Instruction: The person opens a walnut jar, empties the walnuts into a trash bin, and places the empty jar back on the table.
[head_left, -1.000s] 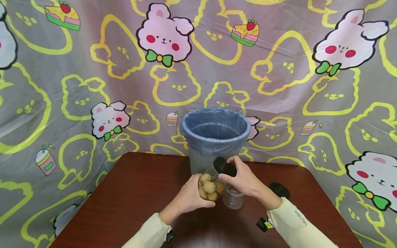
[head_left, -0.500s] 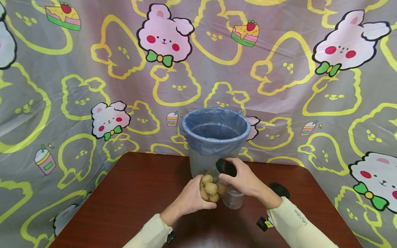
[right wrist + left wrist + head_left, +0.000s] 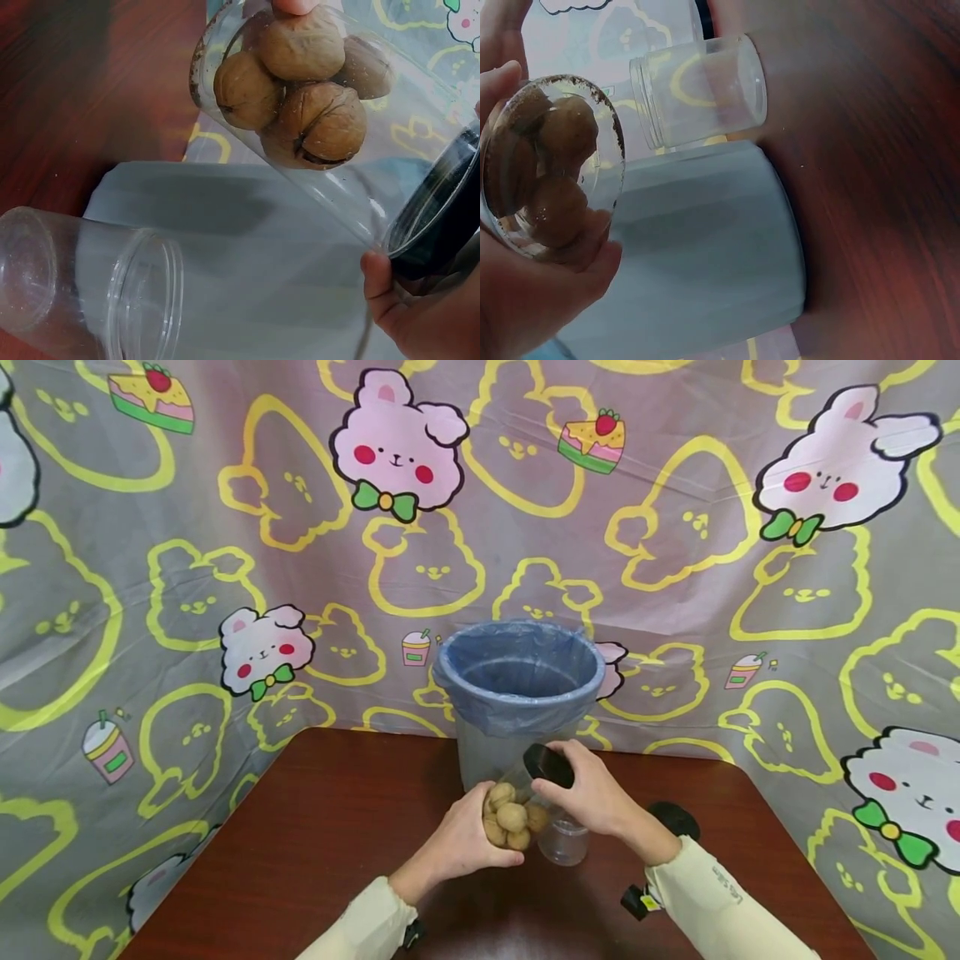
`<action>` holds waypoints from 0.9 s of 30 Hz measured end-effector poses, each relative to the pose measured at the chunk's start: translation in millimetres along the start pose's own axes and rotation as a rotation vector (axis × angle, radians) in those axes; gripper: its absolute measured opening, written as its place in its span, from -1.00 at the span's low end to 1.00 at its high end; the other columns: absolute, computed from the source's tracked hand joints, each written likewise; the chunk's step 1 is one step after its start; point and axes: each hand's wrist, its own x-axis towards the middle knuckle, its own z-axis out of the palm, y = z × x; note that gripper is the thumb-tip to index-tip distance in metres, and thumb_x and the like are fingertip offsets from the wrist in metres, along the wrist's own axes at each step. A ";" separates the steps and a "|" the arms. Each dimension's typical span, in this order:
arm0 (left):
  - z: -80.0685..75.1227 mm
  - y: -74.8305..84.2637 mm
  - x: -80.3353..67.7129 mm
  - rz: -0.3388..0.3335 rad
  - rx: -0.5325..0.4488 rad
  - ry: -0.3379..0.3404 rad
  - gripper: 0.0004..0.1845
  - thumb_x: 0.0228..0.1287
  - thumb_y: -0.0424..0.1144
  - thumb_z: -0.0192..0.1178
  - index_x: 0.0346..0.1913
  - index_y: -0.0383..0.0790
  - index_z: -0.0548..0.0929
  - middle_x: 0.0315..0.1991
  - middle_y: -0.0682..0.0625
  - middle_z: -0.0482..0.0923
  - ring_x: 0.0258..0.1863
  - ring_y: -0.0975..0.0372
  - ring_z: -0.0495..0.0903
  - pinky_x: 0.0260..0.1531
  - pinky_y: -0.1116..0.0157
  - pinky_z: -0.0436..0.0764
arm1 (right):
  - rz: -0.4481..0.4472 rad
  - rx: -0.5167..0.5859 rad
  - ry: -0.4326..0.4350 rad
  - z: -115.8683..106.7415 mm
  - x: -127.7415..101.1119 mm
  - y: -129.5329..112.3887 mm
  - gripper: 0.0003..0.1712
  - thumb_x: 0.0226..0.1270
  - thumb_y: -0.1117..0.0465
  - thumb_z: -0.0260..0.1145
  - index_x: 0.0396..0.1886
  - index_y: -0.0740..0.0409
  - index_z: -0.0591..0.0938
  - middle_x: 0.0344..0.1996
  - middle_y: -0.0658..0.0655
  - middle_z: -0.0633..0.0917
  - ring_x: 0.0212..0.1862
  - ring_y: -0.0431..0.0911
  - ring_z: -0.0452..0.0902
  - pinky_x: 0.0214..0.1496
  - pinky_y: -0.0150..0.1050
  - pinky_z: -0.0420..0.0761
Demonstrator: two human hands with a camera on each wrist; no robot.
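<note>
The left hand (image 3: 465,839) wraps its fingers round the base of a clear jar (image 3: 517,814), holding it tilted above the surface (image 3: 315,843), near the middle and toward the far edge. The jar's bottom end points toward the person and its capped end slants up and away. Walnuts (image 3: 512,817) sit bunched in the lower end of the jar; in the right wrist view four or so of them (image 3: 300,82) press against the clear wall, one with a split seam. The right hand (image 3: 592,793) curls its fingers round the black lid (image 3: 549,765) on the jar's upper end; the lid's rim (image 3: 439,225) meets the jar mouth there, and whether it is fully seated cannot be told.

Just below and to the right of the jar stands an empty jar (image 3: 564,839), upright on the surface and open at the top, without a lid. In the left wrist view it (image 3: 701,90) shows right beside the bin.

The bin (image 3: 517,710), grey with a blue bag (image 3: 517,672) folded over its rim, stands at the far edge of the surface, just behind both hands. A second black lid (image 3: 675,820) lies on the surface toward the right edge, beyond the right forearm. A patterned cloth (image 3: 225,568) hangs behind.
</note>
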 end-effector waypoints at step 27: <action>-0.1 -3.0 -0.5 0.022 0.031 -0.038 -0.02 -0.39 0.11 0.55 0.19 -0.16 0.34 -0.19 0.12 0.52 -0.29 0.31 0.53 -0.26 0.30 0.52 | -0.098 0.003 0.033 4.7 -1.6 4.3 -0.36 0.18 -0.13 0.28 0.12 0.18 0.47 -0.14 0.00 0.50 -0.19 -0.15 0.42 -0.20 -0.21 0.49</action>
